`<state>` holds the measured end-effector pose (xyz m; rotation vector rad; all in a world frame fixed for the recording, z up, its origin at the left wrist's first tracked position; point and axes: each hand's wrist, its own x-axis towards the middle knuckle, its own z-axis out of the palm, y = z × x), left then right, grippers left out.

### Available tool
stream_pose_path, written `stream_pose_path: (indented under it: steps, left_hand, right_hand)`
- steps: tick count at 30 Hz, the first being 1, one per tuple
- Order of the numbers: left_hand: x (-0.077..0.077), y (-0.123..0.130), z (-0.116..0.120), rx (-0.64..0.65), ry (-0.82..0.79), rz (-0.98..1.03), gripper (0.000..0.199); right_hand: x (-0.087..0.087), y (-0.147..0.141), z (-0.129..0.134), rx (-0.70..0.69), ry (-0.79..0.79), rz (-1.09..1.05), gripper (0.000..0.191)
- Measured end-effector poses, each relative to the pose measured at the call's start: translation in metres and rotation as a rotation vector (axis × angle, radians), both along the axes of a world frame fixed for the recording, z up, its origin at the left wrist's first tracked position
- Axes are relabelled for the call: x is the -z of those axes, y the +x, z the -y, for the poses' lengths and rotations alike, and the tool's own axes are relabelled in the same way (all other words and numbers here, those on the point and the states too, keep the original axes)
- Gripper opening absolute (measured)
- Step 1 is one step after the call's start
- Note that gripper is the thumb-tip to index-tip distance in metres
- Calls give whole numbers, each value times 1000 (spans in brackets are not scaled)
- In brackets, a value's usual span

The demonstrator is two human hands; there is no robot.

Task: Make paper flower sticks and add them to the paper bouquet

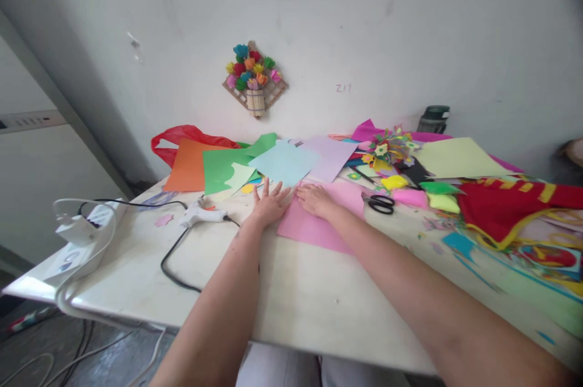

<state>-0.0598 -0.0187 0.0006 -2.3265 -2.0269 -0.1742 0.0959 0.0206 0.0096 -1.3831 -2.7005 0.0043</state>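
Note:
A pink sheet (319, 229) lies flat near the middle of the table. My right hand (314, 198) rests on its upper left part, fingers stretched out toward the left. Beside it, my left hand (269, 203) lies with fingers spread at the sheet's left edge, partly on the bare table. Just beyond my fingertips is a light blue sheet (286, 161), overlapping a lavender sheet (328, 156). Black-handled scissors (381, 203) sit at the pink sheet's right edge. To the left of my left hand lies a white glue gun (200, 215) with a black cord.
Orange (184, 165) and green (221, 168) sheets lie at the back left. A white power strip (86, 247) stands on the left edge. On the right are a pale yellow sheet (460, 158), red fabric (492, 211) and several small packets. A dark bottle (434, 119) stands against the wall.

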Motion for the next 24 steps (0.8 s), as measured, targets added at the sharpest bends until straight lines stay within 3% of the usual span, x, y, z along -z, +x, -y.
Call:
stream_pose_path:
  steps: [7, 12, 24]
  left_hand:
    - [0, 6, 4, 90, 55, -124, 45]
    - [-6, 11, 8, 151, 122, -202, 46]
    - [-10, 15, 10, 195, 96, -191, 53]
  right_hand:
    - [-12, 3, 11, 35, -5, 57, 44]
    - [-6, 3, 6, 42, -3, 24, 43]
    - [6, -2, -16, 133, -9, -41, 43]
